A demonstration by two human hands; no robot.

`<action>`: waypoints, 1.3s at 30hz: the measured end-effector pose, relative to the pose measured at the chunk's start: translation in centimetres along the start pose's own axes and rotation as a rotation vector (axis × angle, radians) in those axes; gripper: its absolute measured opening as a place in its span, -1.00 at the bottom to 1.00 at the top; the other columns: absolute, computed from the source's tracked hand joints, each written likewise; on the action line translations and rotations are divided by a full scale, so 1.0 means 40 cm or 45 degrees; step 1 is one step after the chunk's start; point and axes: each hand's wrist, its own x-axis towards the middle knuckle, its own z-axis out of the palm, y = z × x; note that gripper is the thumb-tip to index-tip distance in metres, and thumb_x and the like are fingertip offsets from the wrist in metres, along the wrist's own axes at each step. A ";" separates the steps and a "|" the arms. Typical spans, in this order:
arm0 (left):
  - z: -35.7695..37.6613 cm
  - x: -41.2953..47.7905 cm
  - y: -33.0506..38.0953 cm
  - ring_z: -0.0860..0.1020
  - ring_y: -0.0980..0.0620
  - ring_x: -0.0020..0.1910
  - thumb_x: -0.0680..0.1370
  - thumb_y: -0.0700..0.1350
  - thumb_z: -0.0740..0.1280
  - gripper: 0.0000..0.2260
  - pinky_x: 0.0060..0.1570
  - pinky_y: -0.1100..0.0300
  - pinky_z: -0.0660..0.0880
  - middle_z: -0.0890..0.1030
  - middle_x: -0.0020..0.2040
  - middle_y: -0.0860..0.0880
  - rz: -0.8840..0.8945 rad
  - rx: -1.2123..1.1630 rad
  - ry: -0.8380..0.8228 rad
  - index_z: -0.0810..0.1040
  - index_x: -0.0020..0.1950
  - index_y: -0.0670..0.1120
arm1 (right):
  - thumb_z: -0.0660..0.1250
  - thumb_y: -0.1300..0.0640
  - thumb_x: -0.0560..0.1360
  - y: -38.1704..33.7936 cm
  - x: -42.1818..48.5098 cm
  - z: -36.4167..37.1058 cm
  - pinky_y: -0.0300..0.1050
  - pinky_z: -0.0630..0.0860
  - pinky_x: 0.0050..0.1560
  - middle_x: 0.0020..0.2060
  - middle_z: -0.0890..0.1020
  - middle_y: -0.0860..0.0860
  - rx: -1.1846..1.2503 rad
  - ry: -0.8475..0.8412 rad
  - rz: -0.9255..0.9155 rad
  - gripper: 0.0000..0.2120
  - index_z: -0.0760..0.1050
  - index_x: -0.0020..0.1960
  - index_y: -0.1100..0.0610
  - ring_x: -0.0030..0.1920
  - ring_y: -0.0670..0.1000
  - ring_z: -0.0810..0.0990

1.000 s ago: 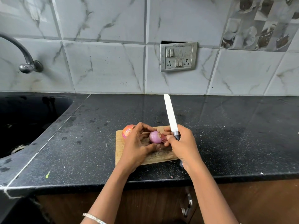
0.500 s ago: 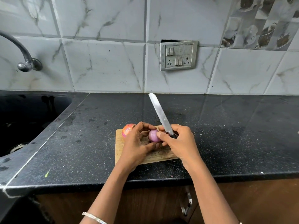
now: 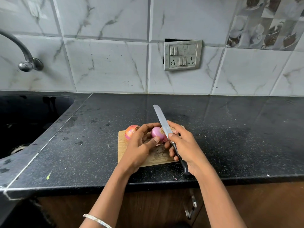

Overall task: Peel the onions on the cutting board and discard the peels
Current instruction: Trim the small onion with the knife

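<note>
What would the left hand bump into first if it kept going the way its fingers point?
Probably the purple onion: the left hand already curls around it. Just beyond sits the knife held by the right hand, though depth is unclear.

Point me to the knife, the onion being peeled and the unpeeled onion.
knife (image 3: 162, 120): head view, middle of the blade.
onion being peeled (image 3: 157, 132): head view, bare purple top.
unpeeled onion (image 3: 130, 131): head view, orange skin, left of the fingers.

A switch plate (image 3: 183, 55) on the marble-tiled wall (image 3: 107, 63) — tap (image 3: 24, 53) over a dark sink (image 3: 24, 122) at left.
</note>
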 end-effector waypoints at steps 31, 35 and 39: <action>-0.017 0.016 -0.033 0.60 -0.08 0.20 0.66 -0.24 0.26 -0.75 0.25 0.06 0.55 0.64 0.22 -0.10 -0.094 -0.033 0.035 0.52 0.33 -0.07 | 0.23 0.24 0.67 0.007 -0.029 0.020 -0.23 0.22 -0.58 -0.36 0.49 0.04 0.358 -0.014 -0.010 -0.57 0.51 0.41 -0.16 -0.50 -0.05 0.34; -0.020 0.018 -0.038 0.59 -0.20 0.26 0.69 -0.27 0.20 -0.74 0.29 0.00 0.54 0.64 0.23 -0.11 -0.096 0.001 0.031 0.52 0.33 -0.07 | 0.23 0.22 0.67 0.018 -0.014 0.022 -0.23 0.24 -0.58 -0.37 0.51 0.04 0.258 0.080 0.023 -0.57 0.48 0.43 -0.17 -0.51 -0.05 0.36; -0.023 0.019 -0.040 0.58 -0.25 0.27 0.70 -0.21 0.19 -0.74 0.36 -0.14 0.48 0.64 0.25 -0.15 -0.092 0.024 0.031 0.52 0.36 -0.09 | 0.24 0.20 0.67 0.019 -0.009 0.025 -0.22 0.25 -0.58 -0.36 0.53 0.03 0.243 0.054 0.045 -0.58 0.47 0.44 -0.17 -0.50 -0.06 0.37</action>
